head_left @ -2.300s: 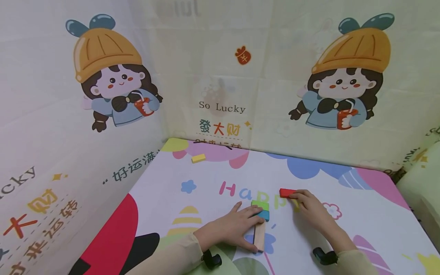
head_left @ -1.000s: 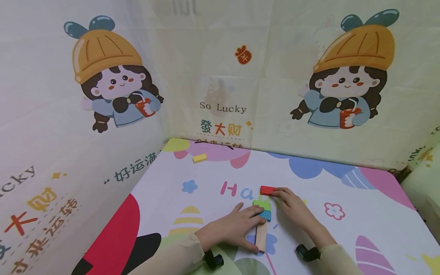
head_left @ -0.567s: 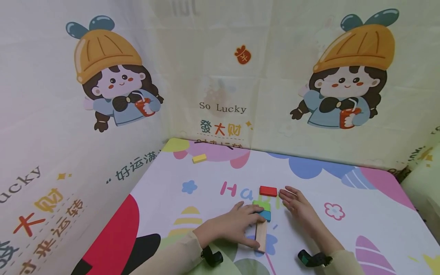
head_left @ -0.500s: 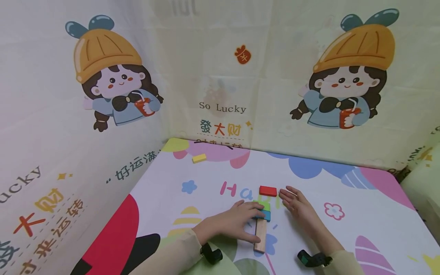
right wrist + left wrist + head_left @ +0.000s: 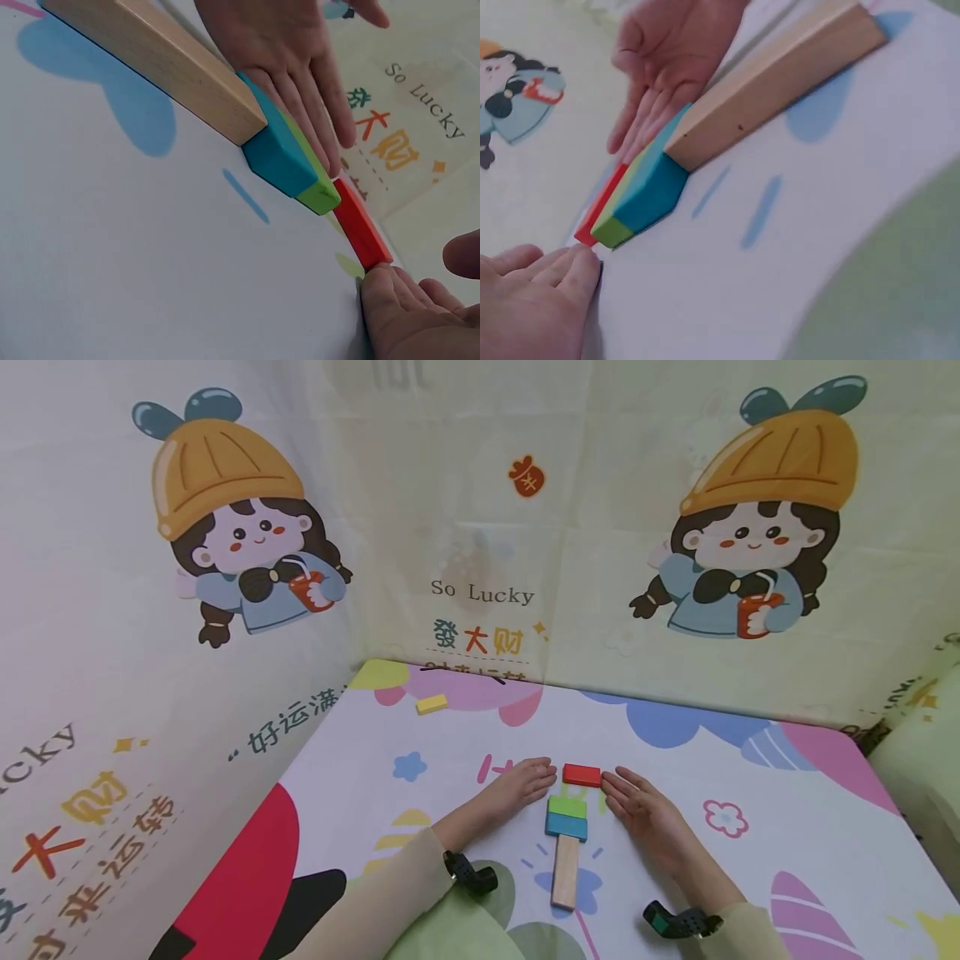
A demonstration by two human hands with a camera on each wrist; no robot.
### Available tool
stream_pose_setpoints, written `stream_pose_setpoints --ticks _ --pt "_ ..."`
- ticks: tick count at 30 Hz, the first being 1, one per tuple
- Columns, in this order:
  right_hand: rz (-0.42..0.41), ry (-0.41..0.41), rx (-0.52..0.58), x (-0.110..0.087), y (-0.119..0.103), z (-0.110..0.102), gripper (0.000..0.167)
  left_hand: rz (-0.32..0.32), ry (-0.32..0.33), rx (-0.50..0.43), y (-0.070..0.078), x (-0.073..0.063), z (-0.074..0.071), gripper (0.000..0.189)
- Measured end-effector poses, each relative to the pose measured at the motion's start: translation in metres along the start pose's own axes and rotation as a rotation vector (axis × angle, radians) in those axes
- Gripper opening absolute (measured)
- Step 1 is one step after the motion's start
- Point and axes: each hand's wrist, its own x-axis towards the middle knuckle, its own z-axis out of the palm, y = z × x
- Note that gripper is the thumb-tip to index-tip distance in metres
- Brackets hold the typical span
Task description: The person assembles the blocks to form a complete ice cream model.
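Red block (image 5: 581, 775) shifted leftward, released by right grip (image 5: 643, 810); left grip (image 5: 512, 789) moved off green block (image 5: 567, 807), blue block (image 5: 566, 827).

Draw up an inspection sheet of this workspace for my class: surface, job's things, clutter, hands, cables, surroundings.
Surface: white tabletop with colourful prints.
Job's things: red block lying between the hands, apart from the green block; green sits against the blue block, which meets the plain wooden block.
Clutter: yellow block, off by itself near the far edge.
Hands: left hand outstretched by red's left end, contact unclear; right hand outstretched at its right end, apparently touching.
Cables: nothing seen.
Surroundings: pale sheeting with cartoon figures and lettering.
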Motion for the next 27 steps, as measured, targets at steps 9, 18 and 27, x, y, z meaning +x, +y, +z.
stream_pose_setpoints --ticks 9,18,27 --pt "0.002 0.01 -0.043 0.001 0.003 0.005 0.06 -0.035 -0.014 -0.453 0.001 0.012 -0.003 0.078" --pt "0.019 0.008 -0.037 0.002 0.004 0.013 0.062 -0.045 -0.021 -0.471 -0.001 0.009 -0.005 0.077" --pt "0.053 0.02 -0.034 -0.002 0.006 0.017 0.061 -0.045 -0.036 -0.436 -0.001 -0.001 -0.007 0.074"
